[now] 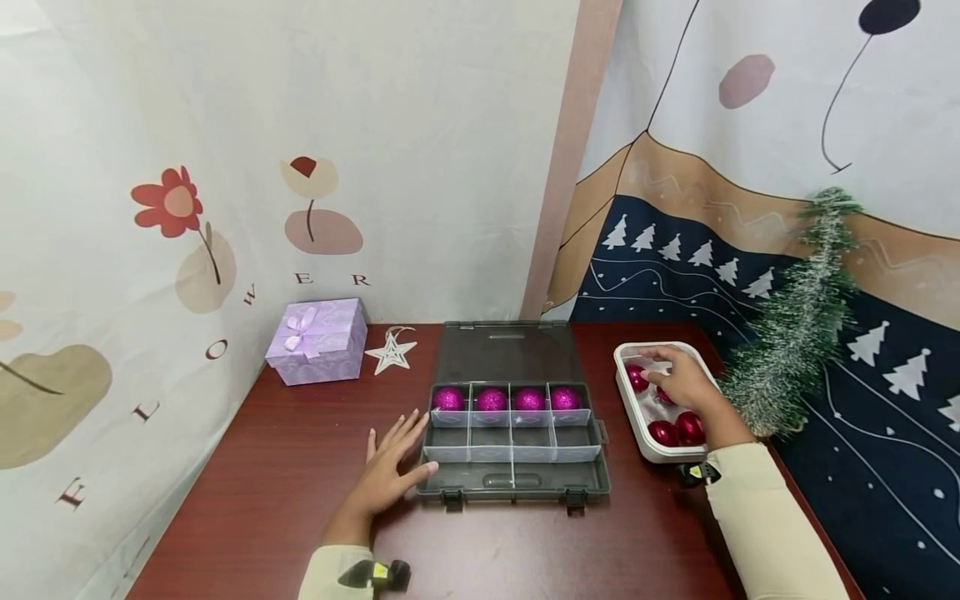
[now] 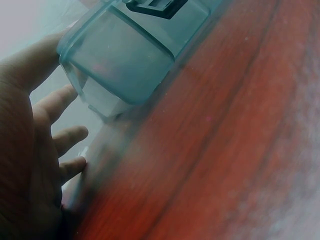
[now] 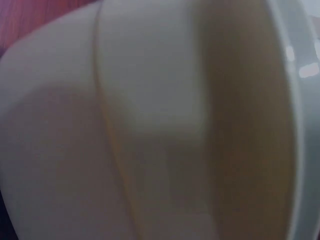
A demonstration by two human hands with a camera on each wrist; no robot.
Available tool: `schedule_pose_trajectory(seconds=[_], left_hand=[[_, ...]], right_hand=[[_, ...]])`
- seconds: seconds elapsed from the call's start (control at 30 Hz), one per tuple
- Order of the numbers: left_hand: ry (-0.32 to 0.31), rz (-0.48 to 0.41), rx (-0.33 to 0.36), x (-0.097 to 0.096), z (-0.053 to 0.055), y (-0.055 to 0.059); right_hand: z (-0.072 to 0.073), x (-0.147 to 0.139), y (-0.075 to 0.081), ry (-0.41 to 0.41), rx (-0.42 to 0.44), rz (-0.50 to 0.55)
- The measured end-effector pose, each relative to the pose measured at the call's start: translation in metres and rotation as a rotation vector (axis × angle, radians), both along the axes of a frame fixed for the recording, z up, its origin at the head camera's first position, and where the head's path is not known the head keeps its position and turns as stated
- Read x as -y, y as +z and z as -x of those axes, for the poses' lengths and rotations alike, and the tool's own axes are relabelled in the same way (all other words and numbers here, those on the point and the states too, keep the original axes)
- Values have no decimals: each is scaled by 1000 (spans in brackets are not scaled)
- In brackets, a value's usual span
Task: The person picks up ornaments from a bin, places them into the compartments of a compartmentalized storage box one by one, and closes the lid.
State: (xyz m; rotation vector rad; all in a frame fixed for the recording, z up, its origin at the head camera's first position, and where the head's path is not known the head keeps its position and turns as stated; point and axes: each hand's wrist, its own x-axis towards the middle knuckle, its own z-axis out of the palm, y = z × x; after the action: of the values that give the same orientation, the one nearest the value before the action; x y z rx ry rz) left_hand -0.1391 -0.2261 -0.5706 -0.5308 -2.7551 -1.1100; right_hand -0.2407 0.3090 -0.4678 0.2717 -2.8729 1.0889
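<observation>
Fingers of the right hand dip over the far end of the white tray, bent, with the thumb and forefinger beside a red ball; I cannot tell whether they grasp it or only hover. The right wrist view shows just blurred tray wall. A slip looks the likeliest trouble: the ball seems smooth and round, so a pinch off its middle could send it rolling against its neighbours or up over the rim.

That ball lies by the tray's far left corner, just left of the thumb tip. Another, a partly hidden ball, sits under the palm, and two near balls lie side by side toward the tray's near edge, below the wrist.

Left of the tray, the compartment box stands with its lid laid back toward the table's far edge. Four purple balls fill its far row, one per compartment. The left hand, spread and gripping nothing, rests along the box's left edge; a careless push there could shift the box. Farther out, a white star and a gift box sit near the table's far left corner.
</observation>
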Motion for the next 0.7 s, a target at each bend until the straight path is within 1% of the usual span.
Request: schedule_pose_trajectory(seconds=[0.13, 0.33, 0.43, 0.6, 0.7], left_hand=[[3, 2, 2, 0, 0, 1], [-1, 5, 2, 0, 0, 3], [-3, 2, 3, 0, -1, 3], [-5, 1, 3, -1, -1, 3], [-5, 4, 6, -1, -1, 2]], right_hand=[[4, -2, -1, 16, 10, -20], [9, -5, -4, 30, 75, -54], [12, -7, -6, 36, 87, -64], [17, -10, -11, 46, 88, -44], [18, -11, -13, 40, 121, -26]])
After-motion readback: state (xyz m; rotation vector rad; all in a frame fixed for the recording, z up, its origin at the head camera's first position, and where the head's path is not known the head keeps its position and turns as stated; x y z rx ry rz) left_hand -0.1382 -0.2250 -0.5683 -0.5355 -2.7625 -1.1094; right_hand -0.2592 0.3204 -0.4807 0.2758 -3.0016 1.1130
